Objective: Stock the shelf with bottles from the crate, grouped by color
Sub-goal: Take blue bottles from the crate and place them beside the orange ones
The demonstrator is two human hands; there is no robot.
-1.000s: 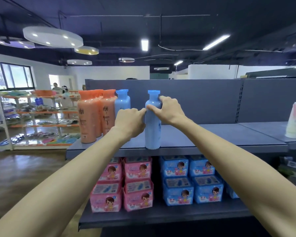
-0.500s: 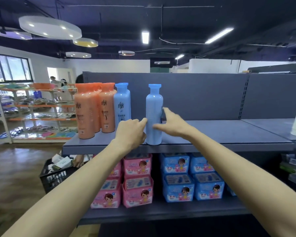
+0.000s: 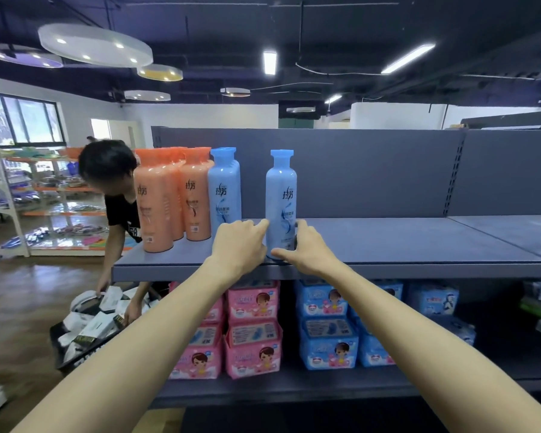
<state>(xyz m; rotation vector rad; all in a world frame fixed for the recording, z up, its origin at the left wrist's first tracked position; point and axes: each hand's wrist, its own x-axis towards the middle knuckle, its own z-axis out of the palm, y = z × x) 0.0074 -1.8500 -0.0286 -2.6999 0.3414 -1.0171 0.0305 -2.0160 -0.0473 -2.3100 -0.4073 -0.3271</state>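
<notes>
Two blue bottles stand on the top shelf [image 3: 388,245], and both of my hands are at the base of the right-hand one [image 3: 280,195]. It stands upright, long axis vertical, cap up, near the front edge of the shelf. Its printed front faces me: two dark Chinese characters, 拉芳, over a blue swirl and smaller lines too fine for me to read. My left hand [image 3: 239,243] has its fingers curled, the forefinger tip touching the bottle's lower left side. My right hand [image 3: 305,248] pinches the lower right side, thumb stretched across the foot in front, fingers round the side toward the back.

The other blue bottle [image 3: 225,190] stands well to the left with a clear gap between, also upright, showing the same two characters. Just beside it, touching or nearly so, is a cluster of orange bottles [image 3: 169,198] with the same mark, all upright.

Below the shelf, pink packs [image 3: 252,329] sit left and blue packs [image 3: 327,329] right, each with a cartoon child's face; their lettering is too small to read. At the left, a person in a black shirt [image 3: 122,210] bends over a dark crate [image 3: 85,335] on the floor.
</notes>
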